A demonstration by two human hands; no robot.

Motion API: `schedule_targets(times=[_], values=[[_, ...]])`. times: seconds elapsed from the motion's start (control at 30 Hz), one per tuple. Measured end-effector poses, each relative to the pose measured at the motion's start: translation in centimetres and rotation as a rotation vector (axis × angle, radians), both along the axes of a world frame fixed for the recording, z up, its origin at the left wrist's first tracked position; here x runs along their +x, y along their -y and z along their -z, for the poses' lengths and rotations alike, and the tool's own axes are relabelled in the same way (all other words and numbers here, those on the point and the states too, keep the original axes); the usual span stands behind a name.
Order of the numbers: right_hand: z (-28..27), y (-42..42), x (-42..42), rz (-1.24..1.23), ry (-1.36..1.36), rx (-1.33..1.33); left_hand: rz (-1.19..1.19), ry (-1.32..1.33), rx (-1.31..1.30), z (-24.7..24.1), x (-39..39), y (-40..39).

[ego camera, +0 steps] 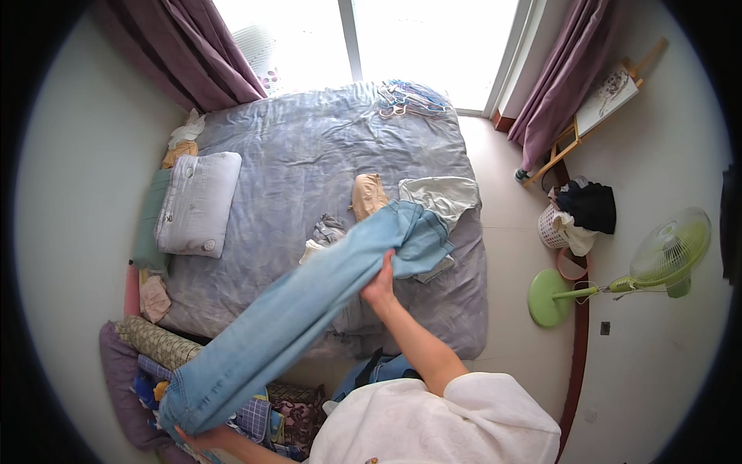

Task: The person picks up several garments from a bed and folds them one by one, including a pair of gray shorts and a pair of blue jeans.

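A pair of light blue denim jeans [290, 307] stretches diagonally above the near side of the bed. At its lower left end my left hand [203, 436] grips the fabric, its fingers partly hidden. My right hand [379, 284] holds the other part of the jeans, thumb on top, and the cloth bunches beyond it. Behind the bunched end lies a pale garment [443, 194] at the bed's right edge. A tan folded garment [368, 196] rests beside it, and a grey crumpled garment [329, 229] shows just past the jeans.
Hangers [411, 98] lie at the bed's far edge. A folded quilt [200, 204] is on the left. To the right stand a laundry basket [552, 227], a green fan [669, 246] and an easel [559, 153]. A rolled mat [156, 342] and bags [295, 406] are near me.
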State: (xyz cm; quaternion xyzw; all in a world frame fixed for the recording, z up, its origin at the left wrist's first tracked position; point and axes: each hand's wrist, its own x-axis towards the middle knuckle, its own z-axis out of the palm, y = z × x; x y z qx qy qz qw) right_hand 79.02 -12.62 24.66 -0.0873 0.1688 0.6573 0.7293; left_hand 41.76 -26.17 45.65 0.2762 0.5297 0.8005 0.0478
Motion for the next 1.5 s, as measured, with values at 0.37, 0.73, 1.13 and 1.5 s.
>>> schedule_targets(times=[0.37, 0.73, 1.13, 1.5], values=[[-18.7, 0.7, 2.6, -0.311, 0.138, 0.251, 0.808, 0.539, -1.042, 15.4, 4.7, -7.5], [-24.7, 7.3, -4.9, -0.474, 0.073, 0.234, 1.140, -1.218, -0.444, 14.8, 23.9, -7.3], [-19.9, 10.3, 0.3, -0.094, 1.025, 0.178, 1.276, -1.218, -0.189, 17.6, 31.5, -9.9], [-24.4, 12.6, 9.9, 0.451, 0.696, 0.100, 1.906, -0.425, -0.430, 15.5, 40.1, -6.9]])
